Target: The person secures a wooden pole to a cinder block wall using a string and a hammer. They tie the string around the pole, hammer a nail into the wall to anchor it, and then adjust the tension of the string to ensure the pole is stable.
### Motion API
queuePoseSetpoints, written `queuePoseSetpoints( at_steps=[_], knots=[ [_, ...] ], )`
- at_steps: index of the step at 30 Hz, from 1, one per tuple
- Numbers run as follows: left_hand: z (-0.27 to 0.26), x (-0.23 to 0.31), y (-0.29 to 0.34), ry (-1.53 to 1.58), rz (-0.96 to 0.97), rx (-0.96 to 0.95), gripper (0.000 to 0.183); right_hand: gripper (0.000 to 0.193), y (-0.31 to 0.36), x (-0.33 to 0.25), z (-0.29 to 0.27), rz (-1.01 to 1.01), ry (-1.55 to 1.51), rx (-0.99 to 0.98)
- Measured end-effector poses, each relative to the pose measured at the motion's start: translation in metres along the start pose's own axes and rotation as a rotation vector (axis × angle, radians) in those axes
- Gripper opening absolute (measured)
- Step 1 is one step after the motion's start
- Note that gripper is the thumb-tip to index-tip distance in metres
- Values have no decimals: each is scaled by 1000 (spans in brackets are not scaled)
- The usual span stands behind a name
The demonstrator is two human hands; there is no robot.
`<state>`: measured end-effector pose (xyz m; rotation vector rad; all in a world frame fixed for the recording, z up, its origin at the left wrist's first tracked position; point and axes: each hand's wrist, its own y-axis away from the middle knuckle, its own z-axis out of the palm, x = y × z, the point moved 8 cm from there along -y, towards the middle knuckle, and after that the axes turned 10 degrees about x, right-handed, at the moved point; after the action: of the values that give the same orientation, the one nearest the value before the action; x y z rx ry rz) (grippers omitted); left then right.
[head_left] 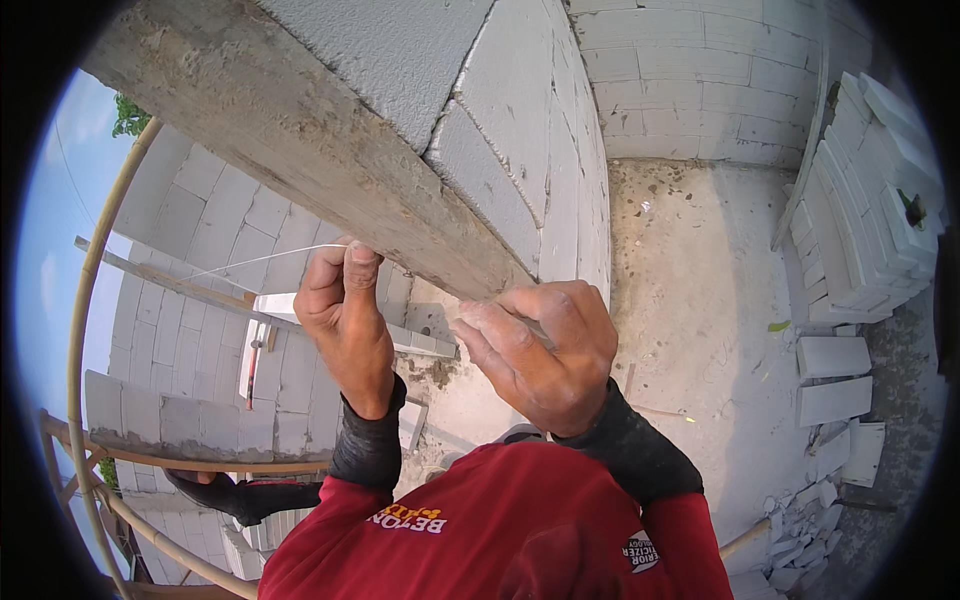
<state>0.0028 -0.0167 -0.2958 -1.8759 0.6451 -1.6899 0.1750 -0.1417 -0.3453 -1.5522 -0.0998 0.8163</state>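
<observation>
A thin white string [262, 258] runs from the left into my left hand [350, 325], which pinches it between thumb and fingers. That hand is raised against the lower edge of a rough grey concrete column [290, 135]. My right hand [555, 350] is beside the column's near end, its fingers curled toward the edge. Dust whitens its fingertips, and whatever they may grip is hidden. Pale lightweight blocks [500, 110] with mortar joints form the wall adjoining the column.
Bamboo scaffold poles [78, 330] curve along the left, near another person's dark-sleeved arm [265, 497]. On the right stand stacked white blocks [865, 200], with broken block pieces [805, 530] below them. A concrete floor [690, 290] lies far beneath my hands.
</observation>
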Motion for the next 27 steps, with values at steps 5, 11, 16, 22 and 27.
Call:
queuePoseSetpoints(
  at_steps=[5,11,16,22,27],
  knots=[
    [4,-3,8,2,5,26,19,37,0,-21,25,-255,246,56],
    [11,-9,4,191,35,-104,14,38,-6,-40,42,-324,462,71],
    [16,-7,-4,315,154,-234,10,30,-3,-53,52,-340,618,195],
    [19,-7,-13,427,208,-337,10,31,-8,-68,64,-268,836,138],
    [7,1,-6,449,331,-368,10,30,-7,-64,68,-192,933,57]
  ],
)
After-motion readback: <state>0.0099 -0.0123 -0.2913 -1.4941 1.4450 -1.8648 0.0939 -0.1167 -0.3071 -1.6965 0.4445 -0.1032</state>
